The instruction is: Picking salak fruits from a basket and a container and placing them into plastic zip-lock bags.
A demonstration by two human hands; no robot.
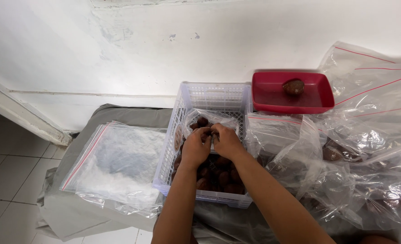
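Brown scaly fruits (218, 178) fill the white slotted plastic crate (209, 97) under my hands. My left hand (195, 147) and right hand (227, 142) pinch together at a clear plastic bag (218, 118) holding a few fruits. Most remain loose in the crate, I judge; empty flat zip bags (119, 158) lie beside it.

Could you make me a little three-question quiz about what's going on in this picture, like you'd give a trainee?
1. True or false: the red tray holds several brown fruits.
2. Where are the left hand and right hand? A) over the white basket B) on the flat stack of clear bags C) in the tray
3. What fills the basket?

Key: 1. False, one fruit. 2. A. 3. Brown fruits and a clear bag.
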